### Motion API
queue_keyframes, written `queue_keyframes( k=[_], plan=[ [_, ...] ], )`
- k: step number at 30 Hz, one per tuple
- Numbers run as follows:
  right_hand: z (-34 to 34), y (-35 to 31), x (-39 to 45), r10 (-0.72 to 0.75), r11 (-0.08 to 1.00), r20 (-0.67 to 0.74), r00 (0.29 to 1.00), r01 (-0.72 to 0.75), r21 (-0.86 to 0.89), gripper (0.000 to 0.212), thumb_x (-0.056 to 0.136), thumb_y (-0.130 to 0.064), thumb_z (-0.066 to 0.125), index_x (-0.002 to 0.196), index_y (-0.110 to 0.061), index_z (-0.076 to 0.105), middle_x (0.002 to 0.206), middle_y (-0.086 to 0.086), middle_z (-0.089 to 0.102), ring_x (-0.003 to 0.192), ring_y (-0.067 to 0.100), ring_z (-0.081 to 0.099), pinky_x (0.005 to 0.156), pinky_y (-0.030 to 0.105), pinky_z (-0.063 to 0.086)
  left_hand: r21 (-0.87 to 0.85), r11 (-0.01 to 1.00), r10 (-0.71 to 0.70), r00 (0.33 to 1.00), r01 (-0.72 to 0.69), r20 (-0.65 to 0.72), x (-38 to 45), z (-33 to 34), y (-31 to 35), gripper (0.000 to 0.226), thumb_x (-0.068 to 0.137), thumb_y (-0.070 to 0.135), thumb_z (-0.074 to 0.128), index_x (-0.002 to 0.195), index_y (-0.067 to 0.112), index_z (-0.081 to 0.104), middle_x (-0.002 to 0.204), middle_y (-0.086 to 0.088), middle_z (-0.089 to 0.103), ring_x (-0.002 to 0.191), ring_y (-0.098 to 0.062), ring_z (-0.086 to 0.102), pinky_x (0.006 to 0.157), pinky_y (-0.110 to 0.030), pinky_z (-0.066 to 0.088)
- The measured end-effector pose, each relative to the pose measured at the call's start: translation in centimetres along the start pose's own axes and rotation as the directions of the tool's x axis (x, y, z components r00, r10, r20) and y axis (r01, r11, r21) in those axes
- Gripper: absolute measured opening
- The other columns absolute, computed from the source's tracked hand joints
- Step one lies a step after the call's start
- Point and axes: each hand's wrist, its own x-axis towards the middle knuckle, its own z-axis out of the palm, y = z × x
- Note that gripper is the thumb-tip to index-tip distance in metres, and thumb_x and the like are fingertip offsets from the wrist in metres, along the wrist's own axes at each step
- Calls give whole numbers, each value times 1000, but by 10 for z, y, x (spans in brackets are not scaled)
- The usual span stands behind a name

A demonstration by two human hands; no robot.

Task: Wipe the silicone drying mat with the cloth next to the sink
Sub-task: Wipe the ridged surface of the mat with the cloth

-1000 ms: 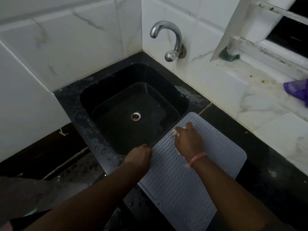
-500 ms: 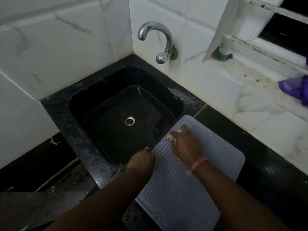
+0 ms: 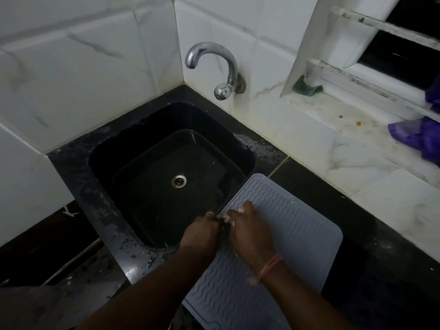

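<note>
The silicone drying mat [image 3: 285,236], grey with a wavy ribbed surface, lies flat on the black counter [image 3: 371,234] directly right of the black sink [image 3: 166,177], its left edge along the sink's rim. The right hand [image 3: 251,234], with an orange band on the wrist, rests on the mat near that left edge, fingers [image 3: 245,207] curled together over a small pale cloth [image 3: 227,218], of which only a scrap shows. The left hand [image 3: 201,232] sits at the mat's left edge, touching the right hand; its fingers are curled, but whether they grip the mat's edge or the cloth cannot be told. A chrome tap [image 3: 219,67] projects from the white tiled wall above the sink. A purple item [image 3: 419,136] lies on the window ledge [image 3: 345,120], well apart from the mat.
</note>
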Motion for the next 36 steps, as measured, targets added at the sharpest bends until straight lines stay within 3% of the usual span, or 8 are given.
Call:
queue_keyframes(
  k=[5,10,18,22,27,32,36],
  plan=[
    [-22,47,51,33,993,-37,999,-37,-114,40,97,-30,60,136,-30,60,144,8,41,114,24,59,87,35,57,-4,1000,18,993,-17,120,11,2,-2,52,96,23,62,145,22,45,139,-7,46,117,-20,54,92,-33,52],
    [-41,81,94,123,983,-39,992,-128,-128,36,97,-22,56,132,-25,65,133,15,47,111,35,59,90,45,56,16,1000,3,977,-7,213,22,-2,-3,56,96,26,62,148,22,42,143,-8,45,121,-21,54,96,-35,52],
    [-19,27,29,-6,1000,-32,999,5,-29,26,100,-32,54,124,-27,65,143,7,44,106,17,60,85,32,56,40,999,2,978,-10,207,24,-1,0,46,97,27,61,142,24,48,140,-6,48,116,-18,58,88,-30,51],
    [-8,11,9,-65,997,77,995,68,-36,33,96,-31,61,129,-26,61,153,11,33,112,24,57,87,36,56,82,997,-22,976,4,215,25,0,2,44,97,27,63,139,24,52,142,-6,48,119,-20,58,96,-35,53],
    [-30,46,60,25,998,-25,999,-26,-51,37,97,-23,60,134,-27,62,141,8,45,112,22,60,90,35,57,67,996,40,964,-59,264,26,-7,-2,48,99,26,59,145,21,46,144,-9,45,122,-21,56,96,-34,51],
    [-50,82,109,228,968,-67,971,-234,-94,21,94,-21,59,112,-19,71,128,16,51,100,30,63,83,41,59,61,993,77,954,-99,291,29,-12,-7,41,104,27,52,143,19,46,141,-10,47,121,-22,57,98,-36,53],
    [-45,67,102,146,982,-54,988,-152,-117,21,95,-24,62,114,-24,71,127,12,53,100,28,66,85,41,60,75,988,102,936,-135,337,34,-21,-15,41,105,27,50,143,16,45,140,-11,50,120,-22,58,97,-36,53]
  ],
)
